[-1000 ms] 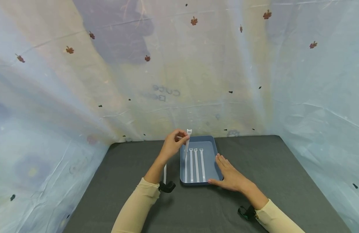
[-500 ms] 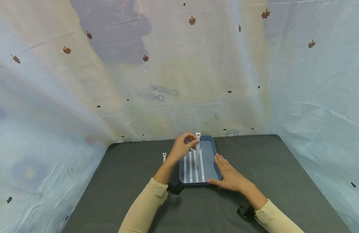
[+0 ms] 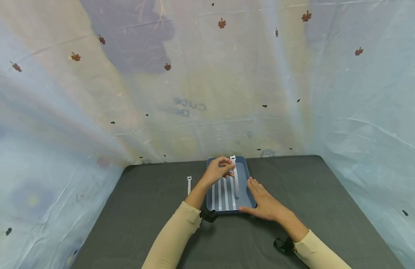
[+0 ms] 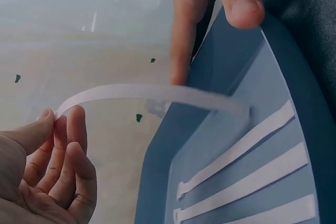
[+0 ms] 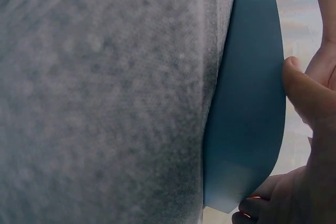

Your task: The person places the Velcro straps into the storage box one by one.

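Note:
Between thumb and fingers, my left hand [image 3: 219, 170] pinches a white cable tie strap [image 3: 236, 179] near its slotted head. The strap [image 4: 142, 92] arches away in the left wrist view, its far end hanging down by the floor of the blue-grey tray [image 3: 243, 175]. Several similar white straps [image 3: 226, 192] lie side by side in the tray, partly hidden by my left hand. My right hand [image 3: 265, 204] rests at the tray's near right corner, fingers straight along the right side and thumb on the near rim. In the right wrist view the thumb [image 5: 296, 82] touches the rim.
Another white strap [image 3: 189, 185] lies on the dark grey cloth-covered table [image 3: 153, 201] left of the tray, its lower part hidden by my left arm. A patterned curtain [image 3: 207, 82] stands close behind the tray and along both sides of the table.
My left hand has carried its strap rightward across the tray and slightly lower, past the straps lying there. More of the strap on the table now shows. The right hand stays at the tray corner.

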A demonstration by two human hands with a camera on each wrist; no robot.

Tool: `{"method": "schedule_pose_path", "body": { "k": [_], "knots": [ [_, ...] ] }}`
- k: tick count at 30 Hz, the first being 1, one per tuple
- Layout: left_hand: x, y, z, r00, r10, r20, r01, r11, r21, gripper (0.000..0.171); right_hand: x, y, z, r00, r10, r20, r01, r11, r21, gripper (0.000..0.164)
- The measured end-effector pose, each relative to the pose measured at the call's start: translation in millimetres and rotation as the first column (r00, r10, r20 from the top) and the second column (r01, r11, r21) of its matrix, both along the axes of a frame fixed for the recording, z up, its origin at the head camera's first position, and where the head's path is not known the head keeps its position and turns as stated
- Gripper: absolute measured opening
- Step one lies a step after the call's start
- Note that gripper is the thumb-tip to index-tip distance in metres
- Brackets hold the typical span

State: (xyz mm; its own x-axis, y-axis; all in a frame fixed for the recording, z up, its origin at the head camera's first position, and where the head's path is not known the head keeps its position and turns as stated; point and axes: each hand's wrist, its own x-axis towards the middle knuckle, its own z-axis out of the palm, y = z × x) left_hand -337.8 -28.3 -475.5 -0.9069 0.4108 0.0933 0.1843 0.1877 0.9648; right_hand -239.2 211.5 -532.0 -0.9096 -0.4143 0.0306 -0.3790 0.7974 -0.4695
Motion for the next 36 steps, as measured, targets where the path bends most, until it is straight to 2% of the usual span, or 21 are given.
{"method": "schedule_pose_path", "body": {
  "k": [4,8,12,15,18,22,29,36],
  "knots": [
    [-2.2,4.0,0.3,1.0,0.006,0.016,-0.006,1.0,0.001,0.026,-0.6,-0.2,-0.1,1.0,0.0,-0.001,0.0,1.0,-0.001,0.124],
    [-6.2,6.4,-2.4,0.999,0.047,0.006,-0.047,0.999,-0.011,0.024,-0.4,0.2,0.6,1.0,0.004,0.003,-0.004,1.0,-0.002,0.123],
    [-13.3,8.7,-9.3,0.989,0.148,-0.006,-0.148,0.989,-0.022,0.021,0.3,1.0,1.2,1.0,0.007,0.005,-0.007,1.0,-0.003,0.123],
    [-19.0,11.1,-14.2,0.971,0.24,-0.02,-0.24,0.97,-0.024,0.018,0.5,1.0,1.1,1.0,0.008,0.002,-0.008,1.0,-0.001,0.123],
    [-22.1,13.6,-16.5,0.955,0.297,-0.021,-0.297,0.955,-0.014,0.016,0.6,0.6,0.4,1.0,0.008,0.003,-0.008,1.0,-0.001,0.123],
    [-23.2,17.6,-20.0,0.954,0.299,-0.014,-0.299,0.954,-0.026,0.015,0.9,0.5,-0.7,1.0,0.007,0.006,-0.007,1.0,-0.007,0.123],
    [-22.1,29.8,-28.9,0.959,0.283,0.001,-0.281,0.952,-0.119,0.014,-0.5,1.8,-2.1,1.0,0.015,-0.01,-0.016,1.0,-0.01,0.122],
    [-17.6,41.9,-34.2,0.963,0.268,0.015,-0.263,0.954,-0.142,0.011,-0.3,1.1,0.6,1.0,0.03,-0.007,-0.03,0.999,-0.011,0.119]
  ]
}}
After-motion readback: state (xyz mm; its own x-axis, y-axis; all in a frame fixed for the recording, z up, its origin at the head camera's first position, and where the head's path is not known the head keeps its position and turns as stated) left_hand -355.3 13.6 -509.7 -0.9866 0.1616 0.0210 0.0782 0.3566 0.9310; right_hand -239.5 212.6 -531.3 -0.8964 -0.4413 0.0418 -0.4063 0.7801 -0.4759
